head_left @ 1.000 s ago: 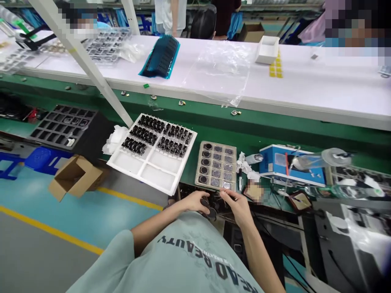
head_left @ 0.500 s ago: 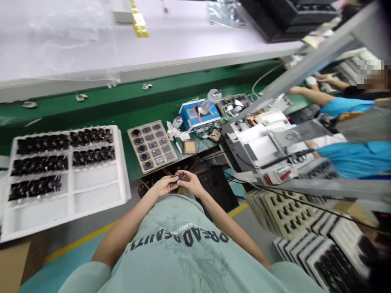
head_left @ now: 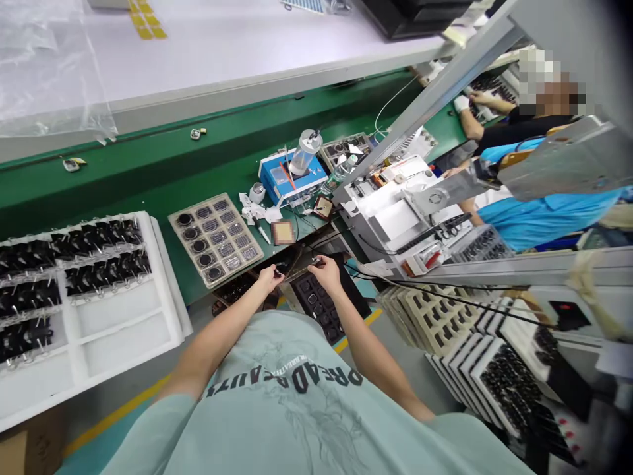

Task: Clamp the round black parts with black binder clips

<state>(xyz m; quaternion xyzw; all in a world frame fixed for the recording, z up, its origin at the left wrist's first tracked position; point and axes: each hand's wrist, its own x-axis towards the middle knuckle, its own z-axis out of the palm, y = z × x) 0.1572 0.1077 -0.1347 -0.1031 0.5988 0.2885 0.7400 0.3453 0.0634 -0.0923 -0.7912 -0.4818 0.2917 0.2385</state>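
Note:
My left hand [head_left: 270,278] is closed on a small black part [head_left: 280,269] in front of the bench edge. My right hand [head_left: 327,273] stands a short way to the right, with thumb and fingers pinched on a small dark piece [head_left: 316,262] whose kind I cannot make out. A gap separates the two hands. Below and behind my right hand is a black tray [head_left: 341,277] with square pockets. On the green bench, just beyond my left hand, lies a beige tray [head_left: 238,268] of round dark parts in pockets.
At left, a white foam tray [head_left: 116,307] bears rows of black parts. A blue device [head_left: 270,177], a small jar [head_left: 256,192] and a bottle [head_left: 342,173] stand on the bench. A metal post [head_left: 435,92] slants at right, stacked trays [head_left: 440,323] below. Co-workers sit beyond.
My hands, together on a dark round part before, have drawn apart, the right one moving rightwards. The view has shifted, and the black pocketed tray below shows more.

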